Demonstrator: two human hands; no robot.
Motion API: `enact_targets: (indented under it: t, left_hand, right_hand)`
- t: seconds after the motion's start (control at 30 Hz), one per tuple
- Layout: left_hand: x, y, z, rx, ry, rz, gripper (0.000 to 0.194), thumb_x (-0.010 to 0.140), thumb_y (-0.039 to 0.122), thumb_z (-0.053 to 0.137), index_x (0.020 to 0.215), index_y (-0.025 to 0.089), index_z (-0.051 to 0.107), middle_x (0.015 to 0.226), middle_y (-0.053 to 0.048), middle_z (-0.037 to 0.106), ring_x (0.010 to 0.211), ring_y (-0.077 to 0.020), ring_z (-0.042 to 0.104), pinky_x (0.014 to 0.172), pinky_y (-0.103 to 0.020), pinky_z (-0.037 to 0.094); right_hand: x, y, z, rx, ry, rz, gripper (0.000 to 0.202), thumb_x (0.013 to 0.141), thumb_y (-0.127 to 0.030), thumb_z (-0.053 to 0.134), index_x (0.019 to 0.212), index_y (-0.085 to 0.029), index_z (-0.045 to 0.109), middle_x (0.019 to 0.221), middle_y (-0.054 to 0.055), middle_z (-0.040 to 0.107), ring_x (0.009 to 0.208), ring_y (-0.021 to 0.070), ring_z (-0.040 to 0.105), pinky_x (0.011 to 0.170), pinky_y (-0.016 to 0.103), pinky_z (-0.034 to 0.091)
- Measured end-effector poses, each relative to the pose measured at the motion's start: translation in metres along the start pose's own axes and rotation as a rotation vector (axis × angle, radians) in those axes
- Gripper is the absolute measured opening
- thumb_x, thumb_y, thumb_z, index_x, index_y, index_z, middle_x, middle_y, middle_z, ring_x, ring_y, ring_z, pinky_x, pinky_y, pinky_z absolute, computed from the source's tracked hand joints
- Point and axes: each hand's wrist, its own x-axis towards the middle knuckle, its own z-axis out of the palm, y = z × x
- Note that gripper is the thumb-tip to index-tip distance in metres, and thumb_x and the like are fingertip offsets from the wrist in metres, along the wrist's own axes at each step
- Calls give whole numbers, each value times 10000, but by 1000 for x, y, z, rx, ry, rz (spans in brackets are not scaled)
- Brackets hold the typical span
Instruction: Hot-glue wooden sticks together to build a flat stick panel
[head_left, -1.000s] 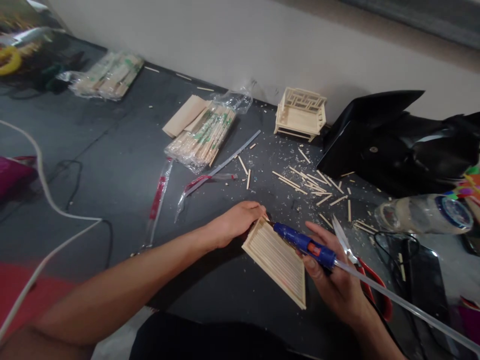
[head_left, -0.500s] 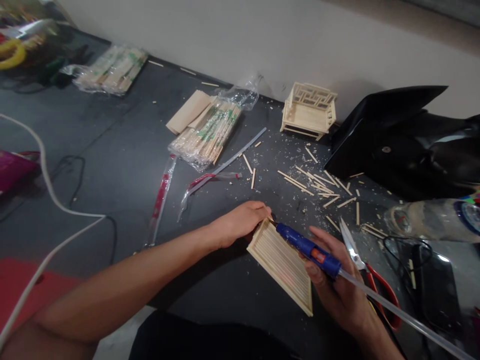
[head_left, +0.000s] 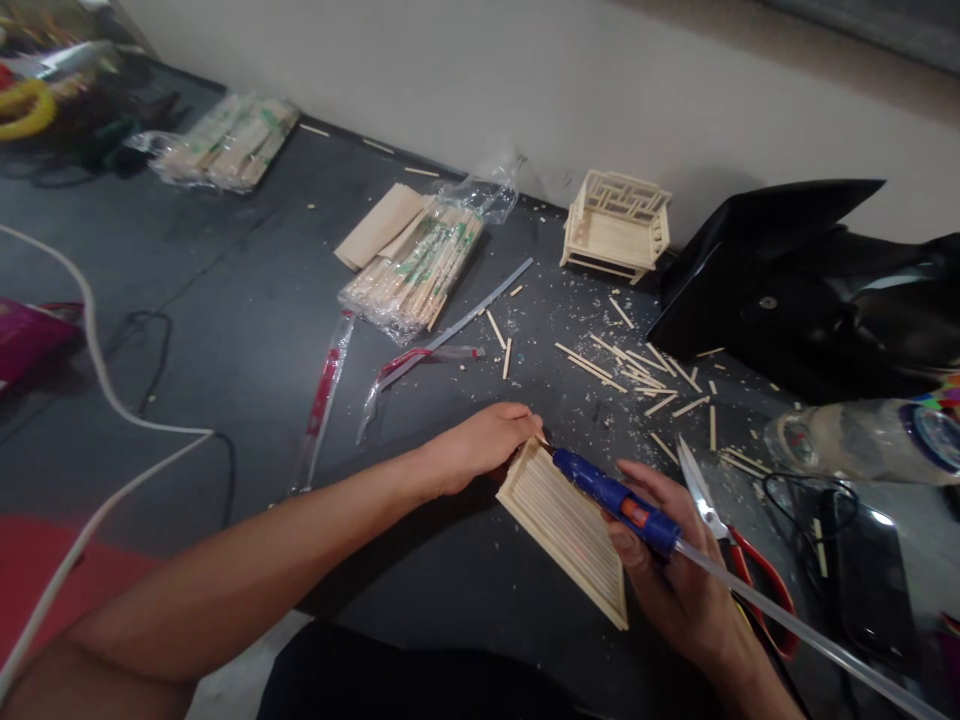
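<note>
Dark work surface [head_left: 225,300] runs under everything, littered with chips. Black bag [head_left: 795,290] sits far right against the wall. Two bagged stick bundles: one [head_left: 416,265] centre, one [head_left: 225,140] far left. White cable [head_left: 97,380] loops across your left side. Clear bottle [head_left: 862,440] lies on its side at right. Small stick-built bench [head_left: 616,225] stands upright near the wall. Stick panel [head_left: 566,525] lies flat in front of you, between your hands. Your left hand [head_left: 480,445] is closed on the panel's far corner, pinning it down. Your right hand [head_left: 675,570] is wrapped around the blue glue gun [head_left: 619,500], nozzle touching that same corner, clear glue stick [head_left: 795,630] trailing out the back. Red-handled scissors [head_left: 731,545] lie just beside your right hand. Loose cut sticks [head_left: 637,370] are scattered beyond the panel.
</note>
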Motion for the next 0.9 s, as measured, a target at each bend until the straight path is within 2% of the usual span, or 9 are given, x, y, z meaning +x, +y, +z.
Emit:
enact_targets:
  t: [0.67,0.9]
  left_hand:
    - [1,-4,-2,-19,-16,16,211,842,339,578,700,184,555,644,24,533,575,-110,469,559,-234,370]
    - [1,-5,-2,-9,-15,26,210,831,348,587,702,184,563,623,31,517,571,-109,471,545,-222,364]
  right_hand:
    - [1,2,-3,-9,7,-8,321,971,-342,470,1256,-195,493,973,97,674,785,222,702,647,343,593]
    - [-3,4,-2,4,-2,47,338,945,-357,499,1248,-207,507,990,97,676,827,241,701,697,373,586]
